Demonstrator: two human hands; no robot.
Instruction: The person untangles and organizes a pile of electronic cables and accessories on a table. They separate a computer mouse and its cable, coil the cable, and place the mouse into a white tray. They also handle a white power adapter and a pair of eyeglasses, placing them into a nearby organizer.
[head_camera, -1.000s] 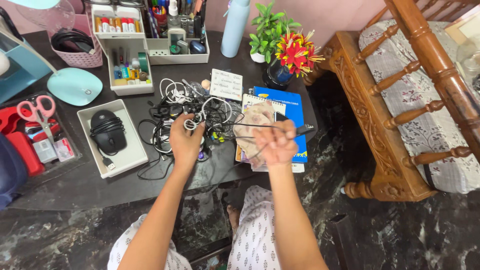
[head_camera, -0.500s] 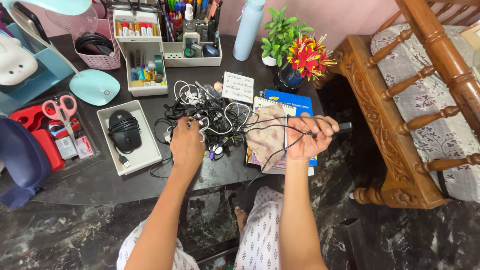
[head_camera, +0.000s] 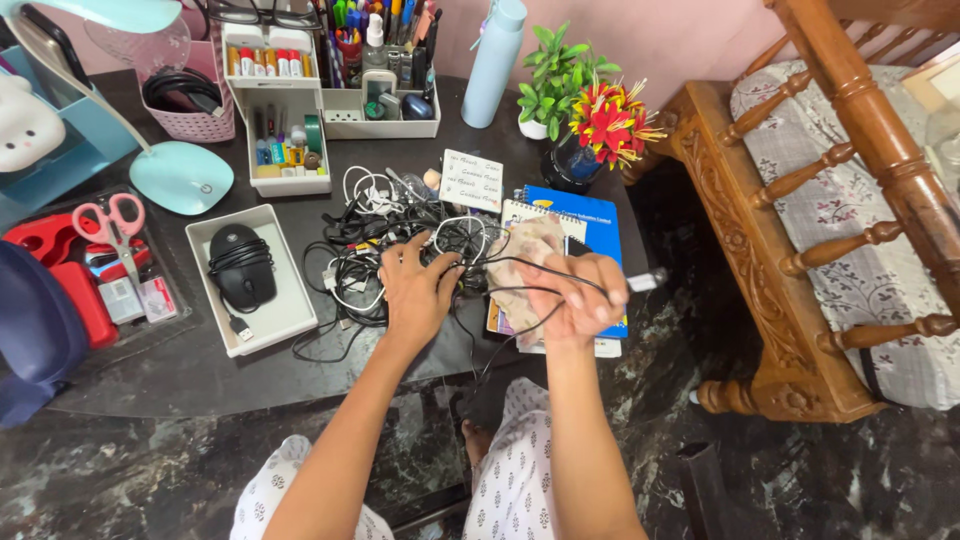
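Surface: dark table (head_camera: 150, 380) over black marbled floor (head_camera: 800, 470); pink wall at 12 o'clock; carved wooden bench (head_camera: 790, 250) with patterned cushion at 3 o'clock.

Contents, left to right:
- Pink-handled scissors (head_camera: 112, 225) on red items in a clear tray, 9 o'clock edge.
- Pale blue lamp base (head_camera: 182, 177), at 11 o'clock from the scissors.
- White tray (head_camera: 290, 315) holding a black mouse (head_camera: 240, 265) with its cord wrapped round it.
- White organiser (head_camera: 290, 110) of pens and small bottles, at 12 o'clock from the tray.
- Tangle of cables (head_camera: 400, 235), black and white, table centre.
- Blue bottle (head_camera: 495, 60), green plant (head_camera: 555, 75) and red flowers (head_camera: 610, 115) along the far edge.
- Blue notebook (head_camera: 590, 225) under a crumpled cloth (head_camera: 525, 255), at 3 o'clock from the tangle.

Hands:
- Left hand (head_camera: 415, 285): palm down, fingers spread and lying on the near edge of the tangle, touching cords; whether any cord is pinched cannot be told.
- Right hand (head_camera: 580, 295): raised above the notebook, fingers curled closed round a black cable (head_camera: 520, 262) that runs toward 9 o'clock into the tangle; its plug end (head_camera: 648, 280) sticks out at 3 o'clock from the fist, and a loop hangs toward 6 o'clock.
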